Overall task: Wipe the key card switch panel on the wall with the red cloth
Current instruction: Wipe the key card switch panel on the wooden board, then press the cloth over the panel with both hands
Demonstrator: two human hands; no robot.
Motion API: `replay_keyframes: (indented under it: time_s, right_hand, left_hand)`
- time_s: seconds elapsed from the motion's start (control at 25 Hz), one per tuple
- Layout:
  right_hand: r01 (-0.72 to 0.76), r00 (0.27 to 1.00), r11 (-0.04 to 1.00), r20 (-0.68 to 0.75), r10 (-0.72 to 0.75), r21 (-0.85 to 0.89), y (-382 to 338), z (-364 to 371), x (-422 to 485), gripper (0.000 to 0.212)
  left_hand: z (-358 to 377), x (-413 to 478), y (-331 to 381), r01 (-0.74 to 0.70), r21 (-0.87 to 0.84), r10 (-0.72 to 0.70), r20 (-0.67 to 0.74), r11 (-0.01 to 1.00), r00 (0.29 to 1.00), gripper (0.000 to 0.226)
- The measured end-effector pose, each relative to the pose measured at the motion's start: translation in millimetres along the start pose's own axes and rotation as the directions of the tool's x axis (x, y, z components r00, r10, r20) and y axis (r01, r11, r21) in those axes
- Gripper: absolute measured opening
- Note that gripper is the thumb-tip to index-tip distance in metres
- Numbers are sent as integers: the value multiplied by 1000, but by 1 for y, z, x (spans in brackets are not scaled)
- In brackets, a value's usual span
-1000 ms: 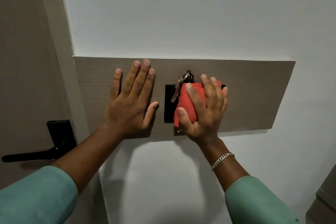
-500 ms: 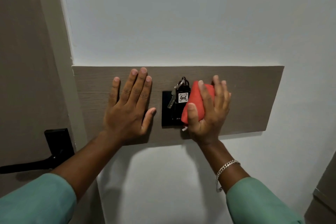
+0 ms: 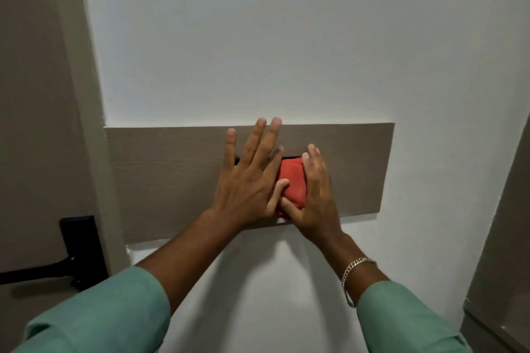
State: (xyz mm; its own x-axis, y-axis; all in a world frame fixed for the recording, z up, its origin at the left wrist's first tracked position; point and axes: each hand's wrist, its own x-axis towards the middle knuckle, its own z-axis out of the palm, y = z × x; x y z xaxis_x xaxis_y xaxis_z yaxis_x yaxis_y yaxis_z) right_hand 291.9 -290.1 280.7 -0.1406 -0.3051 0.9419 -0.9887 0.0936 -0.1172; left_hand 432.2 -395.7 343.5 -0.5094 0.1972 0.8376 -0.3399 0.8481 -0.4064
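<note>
Wood wall strip (image 3: 172,169): two hands, one red cloth (image 3: 292,183).

Wall (image 3: 258,46): white, painted, plain. Mounted on it, a wide grey-brown wood-grain board (image 3: 166,175), horizontal, its left end meeting the door frame. On the board: the left hand (image 3: 249,180), laid flat with fingers spread, and the red cloth (image 3: 292,183), pressed against it by the right hand (image 3: 315,195). The switch panel is almost wholly covered.

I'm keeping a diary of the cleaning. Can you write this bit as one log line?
step: wiping switch panel | right hand: pressing red cloth on wood board | left hand: flat beside cloth, covering switch | keys: hidden
</note>
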Motion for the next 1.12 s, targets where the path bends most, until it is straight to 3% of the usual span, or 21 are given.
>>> replay_keyframes:
  time_s: [0.16,0.32,0.4,0.44,0.52,0.6,0.72,0.84,0.96,1.04,1.12]
  right_hand:
    - [-138,989,982,61,131,126,0,-14,4,94]
    - [-260,965,928,31,262,268,19,-47,-13,99]
    - [-425,888,798,24,460,428,33,-73,-31,103]
    - [-517,812,674,53,581,527,45,-89,-42,100]
    - [-617,662,419,152,734,666,75,-121,-66,83]
    - [-681,539,194,304,786,706,109,-154,-93,66]
    - [-756,339,15,371,865,655,172,-209,-147,52]
    - [-829,173,-43,328,929,557,226,-254,-206,48]
    - [-846,64,-70,232,971,529,280,-296,-261,28]
    - [-869,-23,-103,168,985,484,318,-322,-291,15]
    - [-853,-168,-217,145,975,474,354,-342,-319,14]
  left_hand:
    - [-4,20,26,55,29,-57,98,998,994,41]
    - [-6,34,66,61,-104,-58,28,993,998,31]
    - [0,42,95,71,-299,-98,-78,952,992,23]
    - [7,47,117,82,-429,-144,-115,899,983,18]
    - [22,56,166,177,-669,-287,-56,722,956,11]
    - [42,62,215,341,-791,-407,128,508,904,6]
    - [89,66,312,537,-812,-406,422,228,810,6]
    - [136,55,407,701,-712,-322,656,34,683,16]
    - [180,50,500,860,-423,-110,906,-285,409,22]
    - [204,47,557,884,-221,24,967,-412,253,20]
    - [216,39,604,848,-38,216,960,-529,178,39]
